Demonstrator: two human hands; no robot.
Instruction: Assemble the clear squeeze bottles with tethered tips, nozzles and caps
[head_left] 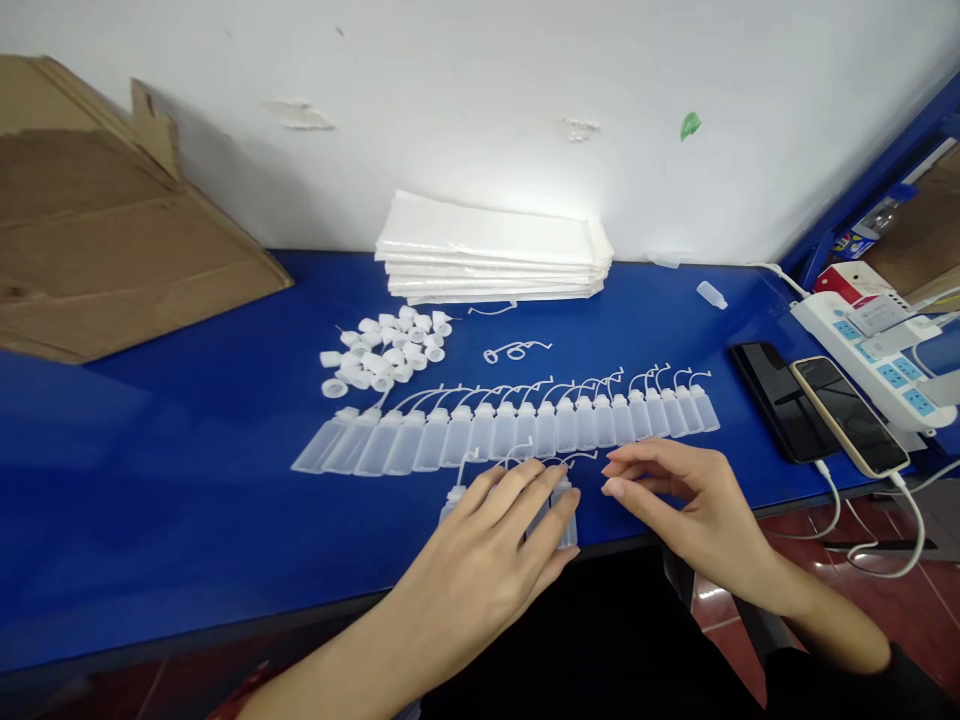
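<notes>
Head view: both hands at the blue table's [187, 520] front edge, lower centre.
The left hand's [499, 540] fingers spread over the front bottles [568, 522], grip unclear; the right hand [686, 500], just right, curves with thumb and fingertips parted; bottle row [503, 432] mid-frame, contents unclear; tabletop stretches lower left.

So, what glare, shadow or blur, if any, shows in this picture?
Head view: bright glow on the wall above the white packets, soft shadow beside the cardboard, pale sheen on the blue table at left. Also head view: left hand and right hand show no obvious blur.
</notes>
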